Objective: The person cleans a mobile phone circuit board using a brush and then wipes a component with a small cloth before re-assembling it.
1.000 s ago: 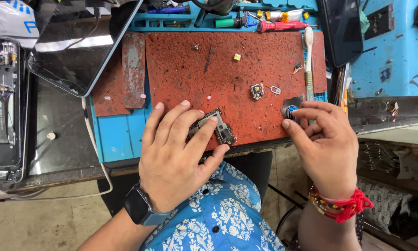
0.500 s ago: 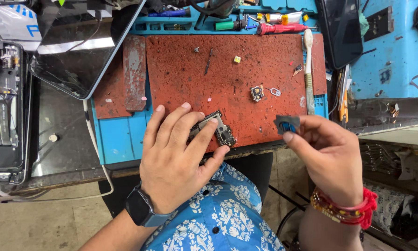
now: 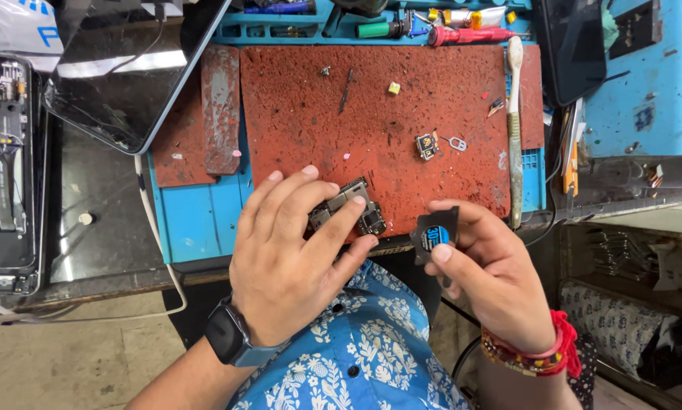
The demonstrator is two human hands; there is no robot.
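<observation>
Nearest the camera, a blue shirt with a white floral print (image 3: 356,357) fills the bottom edge, and a dark smartwatch (image 3: 231,338) sits on the left wrist. The left hand (image 3: 291,250) lies spread over the near edge of the rust-red rectangular work mat (image 3: 401,114), fingers pressing down on a small grey metal circuit board (image 3: 348,206) and pinning it flat to the mat. To the right of that board, off the mat's near edge, the right hand (image 3: 485,266) is closed in a pinch on a thin dark square pry card with a round blue mark (image 3: 436,234), thumb on its face and fingers behind it; the card is lifted clear of the mat. Red thread bands (image 3: 538,353) ring the right wrist.

Further up the mat, beyond the card, rest a tiny square camera module (image 3: 427,146) and, just beside it, a small silver tray-shaped metal piece (image 3: 456,143). Along the mat's right edge lies a white-handled toothbrush (image 3: 515,129), lengthwise. Toward the mat's far edge are a small yellow cube (image 3: 394,88) and a thin dark pin (image 3: 345,80). Left of the mat, a worn reddish strip (image 3: 221,106) lies on a blue silicone pad (image 3: 196,220), and beyond that a dark glass tablet screen (image 3: 128,68) tilts across the table. Past the mat's far edge, a red-handled screwdriver (image 3: 470,34) lies in a blue tool tray (image 3: 272,32).
</observation>
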